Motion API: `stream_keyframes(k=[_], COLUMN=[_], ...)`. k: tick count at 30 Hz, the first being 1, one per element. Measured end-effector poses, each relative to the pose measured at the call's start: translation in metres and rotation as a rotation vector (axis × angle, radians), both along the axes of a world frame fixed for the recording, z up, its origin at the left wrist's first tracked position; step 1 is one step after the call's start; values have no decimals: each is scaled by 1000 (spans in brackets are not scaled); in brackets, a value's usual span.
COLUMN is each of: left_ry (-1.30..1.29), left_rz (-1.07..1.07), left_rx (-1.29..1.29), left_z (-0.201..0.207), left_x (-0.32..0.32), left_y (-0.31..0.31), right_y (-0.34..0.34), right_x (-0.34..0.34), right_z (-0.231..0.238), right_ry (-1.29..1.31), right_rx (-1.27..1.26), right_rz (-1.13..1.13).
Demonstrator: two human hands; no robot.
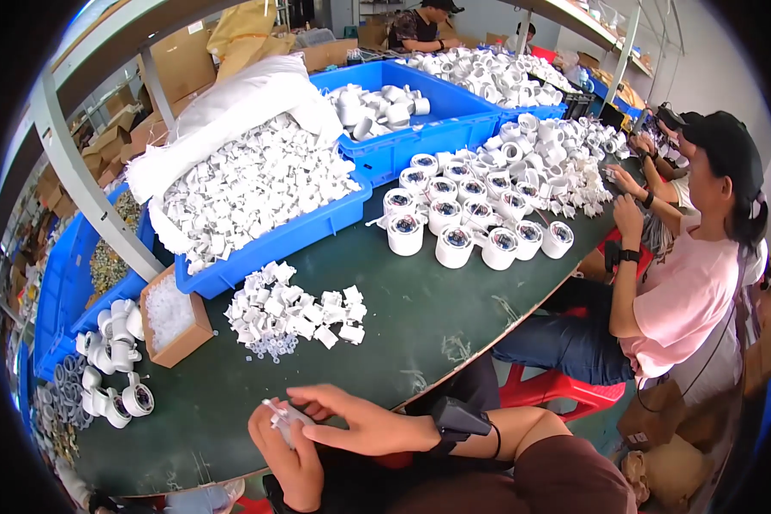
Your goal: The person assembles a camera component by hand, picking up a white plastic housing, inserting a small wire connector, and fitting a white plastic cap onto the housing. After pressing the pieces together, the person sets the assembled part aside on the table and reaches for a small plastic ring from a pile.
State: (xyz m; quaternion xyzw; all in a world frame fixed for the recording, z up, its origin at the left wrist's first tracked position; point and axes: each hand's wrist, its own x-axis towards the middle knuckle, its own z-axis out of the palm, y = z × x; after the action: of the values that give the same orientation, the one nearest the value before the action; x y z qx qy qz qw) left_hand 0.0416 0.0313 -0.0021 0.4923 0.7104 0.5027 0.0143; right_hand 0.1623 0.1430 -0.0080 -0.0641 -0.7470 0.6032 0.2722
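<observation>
My left hand (pixel 288 465) is closed around a small white plastic piece (pixel 288 421) with a thin tip sticking up, near the table's front edge. Close beside it is my right hand (pixel 355 421), its fingers stretched out and apart, the thumb near the piece. Whether the thumb touches it I cannot tell. Beyond my hands lies a loose pile of small white plastic pieces (pixel 287 308). Small clear rings (pixel 271 344) are scattered at the pile's near side.
A blue bin (pixel 283 237) heaped with white pieces stands behind the pile. Left are a cardboard box (pixel 186 340) and white round housings (pixel 111 404). More round housings (pixel 452 246) stand on the green table (pixel 385 317). Co-workers sit along the right, one in a pink shirt (pixel 681 291).
</observation>
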Motion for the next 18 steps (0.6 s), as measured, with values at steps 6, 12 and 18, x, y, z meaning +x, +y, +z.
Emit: stream_keyframes(k=[6, 12, 18], left_ry=[97, -84, 0], left_rz=[-58, -16, 74], left_rx=[-64, 25, -23], left_z=[10, 11, 10], left_x=[0, 2, 8], left_y=[5, 4, -8], right_y=[17, 8, -7], right_x=[-13, -9, -13], right_z=[18, 20, 4], right_ry=[162, 69, 18], right_rx=[103, -158, -392], right_rz=[-109, -52, -42])
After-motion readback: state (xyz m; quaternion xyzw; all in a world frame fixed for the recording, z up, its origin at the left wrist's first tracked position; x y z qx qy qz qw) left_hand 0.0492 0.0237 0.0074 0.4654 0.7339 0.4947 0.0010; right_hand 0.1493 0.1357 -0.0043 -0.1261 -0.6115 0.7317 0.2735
